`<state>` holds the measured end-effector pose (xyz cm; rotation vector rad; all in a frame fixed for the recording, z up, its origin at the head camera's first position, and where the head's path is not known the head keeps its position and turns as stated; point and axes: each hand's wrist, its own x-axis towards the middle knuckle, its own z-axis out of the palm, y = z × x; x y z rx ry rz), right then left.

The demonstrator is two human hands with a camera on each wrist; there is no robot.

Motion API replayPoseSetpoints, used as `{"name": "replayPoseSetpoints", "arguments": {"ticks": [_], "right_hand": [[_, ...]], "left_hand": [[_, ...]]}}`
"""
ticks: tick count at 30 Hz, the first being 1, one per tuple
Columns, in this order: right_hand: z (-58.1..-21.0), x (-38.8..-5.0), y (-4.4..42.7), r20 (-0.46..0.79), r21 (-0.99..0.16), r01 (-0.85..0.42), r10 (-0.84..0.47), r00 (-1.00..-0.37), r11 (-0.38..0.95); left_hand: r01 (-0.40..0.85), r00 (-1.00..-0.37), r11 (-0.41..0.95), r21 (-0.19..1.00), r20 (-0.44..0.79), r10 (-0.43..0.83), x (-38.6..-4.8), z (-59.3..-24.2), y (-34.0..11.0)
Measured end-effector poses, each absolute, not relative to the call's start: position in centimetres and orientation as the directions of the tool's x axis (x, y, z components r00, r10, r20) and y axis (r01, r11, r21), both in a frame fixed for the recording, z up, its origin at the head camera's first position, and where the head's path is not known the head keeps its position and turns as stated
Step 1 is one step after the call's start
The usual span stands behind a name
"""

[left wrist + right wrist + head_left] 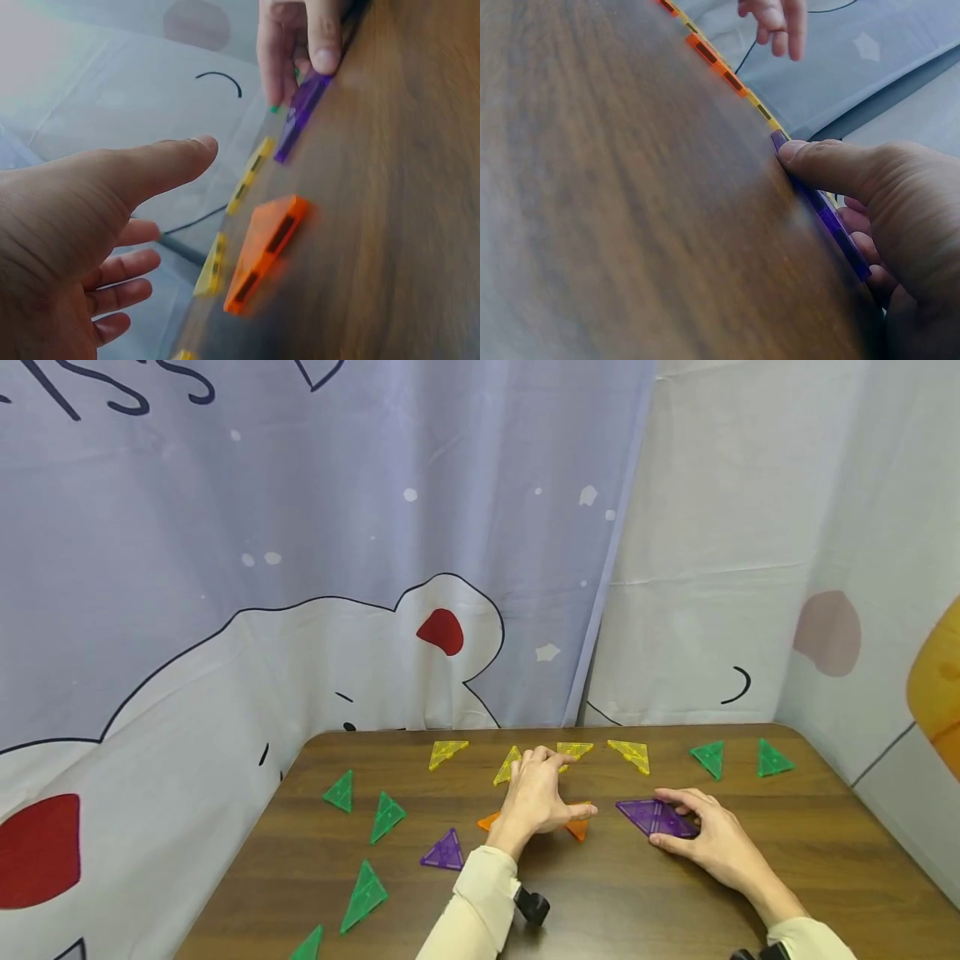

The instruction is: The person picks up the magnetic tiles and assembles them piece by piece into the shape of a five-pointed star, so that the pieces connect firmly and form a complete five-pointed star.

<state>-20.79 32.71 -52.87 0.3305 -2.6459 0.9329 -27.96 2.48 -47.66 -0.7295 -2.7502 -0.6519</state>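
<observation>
Right of the table's (pixel 600 910) middle, my right hand (pixel 716 839) pinches a purple piece (pixel 647 816) between thumb and fingers; whether that piece touches the wood I cannot tell. Nearer the middle, my left hand (pixel 534 797) hangs over the tabletop, spread wide, its thumb well apart from the fingers. Two orange tiles (pixel 579 832) lie by it, one showing on either side, both partly covered in the head view. Just left of my cream sleeve (pixel 474 902) rests a purple triangle (pixel 444 852). Farther out, four yellow triangles (pixel 632 754) line the far edge, two of them partly behind my left fingers. Near the far right corner lie two green triangles (pixel 773 760), and four more green triangles (pixel 365 897) run down the left side.
</observation>
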Motion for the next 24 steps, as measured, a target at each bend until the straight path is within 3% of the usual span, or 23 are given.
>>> {"name": "replayPoseSetpoints", "arguments": {"ticks": [11,18,24], "right_hand": [[-53.0,-20.9,32.7,0.365,-0.565,-0.320,-0.117,-0.924,0.761],[-53.2,-20.8,32.7,0.356,-0.566,-0.313,-0.117,-0.927,0.763],[-52.9,-20.9,32.9,0.355,-0.562,-0.312,-0.117,-0.927,0.766]], "left_hand": [[0.570,-0.820,0.761,0.311,0.275,0.502,-27.1,-49.6,0.1],[0.602,-0.794,0.672,0.432,0.235,0.560,-27.0,-50.6,0.0],[0.610,-0.784,0.647,0.458,0.231,0.576,-27.1,-50.4,0.3]]}}
